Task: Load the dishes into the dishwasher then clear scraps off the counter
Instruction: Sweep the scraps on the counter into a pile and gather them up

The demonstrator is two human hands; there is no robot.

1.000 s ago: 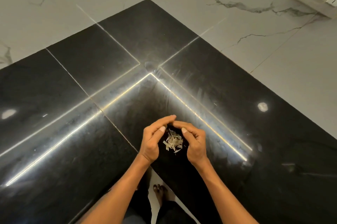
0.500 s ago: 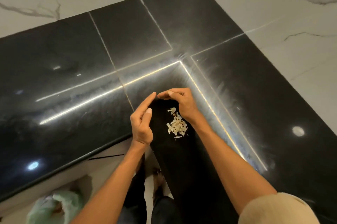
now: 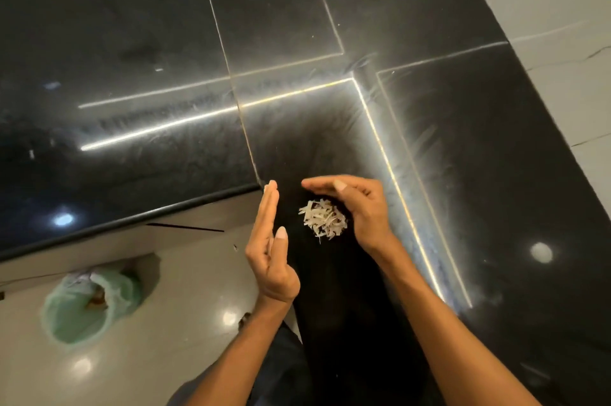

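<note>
**Scraps heaped near counter edge, hands on either side**

Left hand (image 3: 269,253) stands edge-up off the counter's inner corner, fingers (image 3: 268,207) straight and together, holding nothing. Right hand (image 3: 358,207) is cupped just beside the scraps (image 3: 324,218), fingers curved over the pile without gripping it. The pile lies on the black counter (image 3: 463,174) near its front edge. A green-lined bin (image 3: 89,306) stands on the floor (image 3: 165,356) below left. Counter beyond: bare, glossy slab.

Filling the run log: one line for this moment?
scraps piled on counter | right hand cupped behind | left hand flat, apart
</note>
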